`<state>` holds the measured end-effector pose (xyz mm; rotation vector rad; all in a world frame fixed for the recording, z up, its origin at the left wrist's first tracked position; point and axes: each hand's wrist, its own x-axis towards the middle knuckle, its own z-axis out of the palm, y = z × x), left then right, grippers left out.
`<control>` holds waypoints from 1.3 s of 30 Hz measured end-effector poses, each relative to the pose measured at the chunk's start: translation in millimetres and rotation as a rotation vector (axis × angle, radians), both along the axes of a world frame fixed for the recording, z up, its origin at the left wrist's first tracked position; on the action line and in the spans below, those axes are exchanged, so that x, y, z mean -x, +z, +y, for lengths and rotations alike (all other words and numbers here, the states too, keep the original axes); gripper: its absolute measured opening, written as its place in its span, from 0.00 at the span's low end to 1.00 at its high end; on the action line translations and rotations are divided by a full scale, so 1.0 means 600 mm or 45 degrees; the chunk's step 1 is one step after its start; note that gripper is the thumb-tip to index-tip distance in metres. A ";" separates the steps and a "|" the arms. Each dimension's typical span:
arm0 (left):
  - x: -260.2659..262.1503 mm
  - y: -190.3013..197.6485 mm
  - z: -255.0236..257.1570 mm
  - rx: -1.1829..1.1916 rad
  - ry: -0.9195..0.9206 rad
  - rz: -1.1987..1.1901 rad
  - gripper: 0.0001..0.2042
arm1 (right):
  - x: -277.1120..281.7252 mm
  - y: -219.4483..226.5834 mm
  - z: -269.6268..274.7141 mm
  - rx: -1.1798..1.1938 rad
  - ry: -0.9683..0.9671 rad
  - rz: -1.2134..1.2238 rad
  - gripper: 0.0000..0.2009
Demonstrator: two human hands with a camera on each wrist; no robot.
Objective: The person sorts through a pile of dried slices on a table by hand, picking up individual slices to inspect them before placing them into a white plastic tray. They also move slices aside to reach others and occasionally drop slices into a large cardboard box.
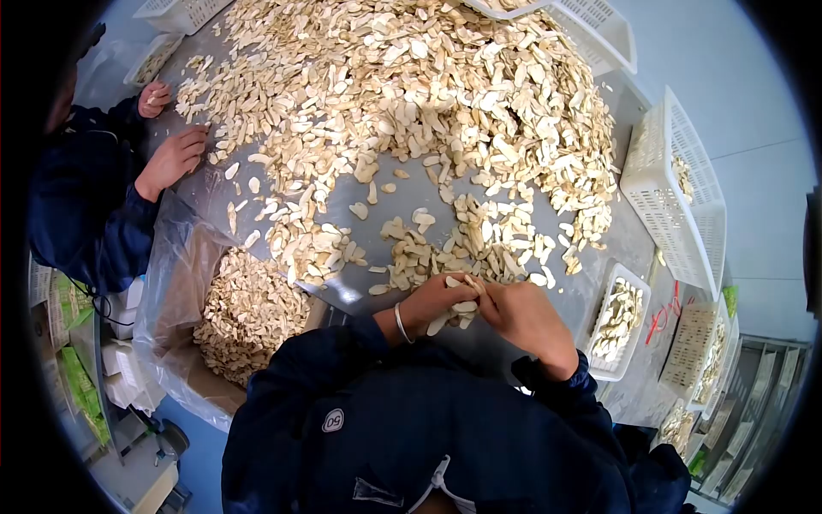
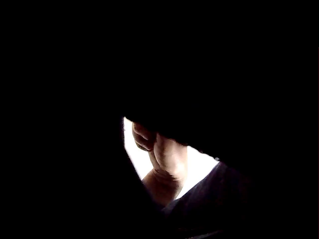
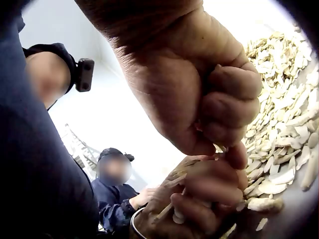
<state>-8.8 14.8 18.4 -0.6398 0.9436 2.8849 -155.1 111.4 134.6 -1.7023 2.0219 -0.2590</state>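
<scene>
Several pale, tan-edged dried slices (image 1: 463, 307), like sliced mushroom, are held in the curled fingers of my left hand (image 1: 431, 301), which wears a bracelet. Against it, my right hand (image 1: 533, 317) has its fingers curled in and pinches a slice between thumb and forefinger. The right wrist view shows the right hand (image 3: 194, 84) just above the left hand (image 3: 199, 199), their fingertips meeting. Slice ends poke out between the left fingers there. Just beyond both hands lies a loose heap of slices (image 1: 419, 257) on the metal table (image 1: 347, 206). Darkness covers most of the left wrist view.
A large pile of slices (image 1: 411, 77) spreads over the far table. At left stands a plastic-lined box (image 1: 175, 343) of smaller pieces; another person's hand (image 1: 175, 158) works beyond it. On the right are a small white basket (image 1: 591, 364), red-handled scissors (image 1: 658, 322) and a tall white crate (image 1: 655, 188).
</scene>
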 end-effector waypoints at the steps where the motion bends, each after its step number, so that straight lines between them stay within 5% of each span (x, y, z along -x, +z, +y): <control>1: 0.000 -0.007 -0.001 -0.007 -0.014 0.022 0.12 | 0.002 0.000 0.000 -0.012 0.000 0.010 0.12; 8: -0.003 -0.018 0.002 -0.158 0.022 0.053 0.18 | 0.036 0.015 0.001 -0.029 -0.279 0.143 0.14; 20: -0.013 -0.023 -0.009 -0.089 -0.278 0.129 0.15 | 0.035 0.037 -0.002 -0.218 0.156 -0.365 0.19; 39: -0.006 -0.058 0.005 -0.149 -0.483 0.155 0.15 | 0.040 0.002 -0.001 -0.258 0.206 -0.556 0.17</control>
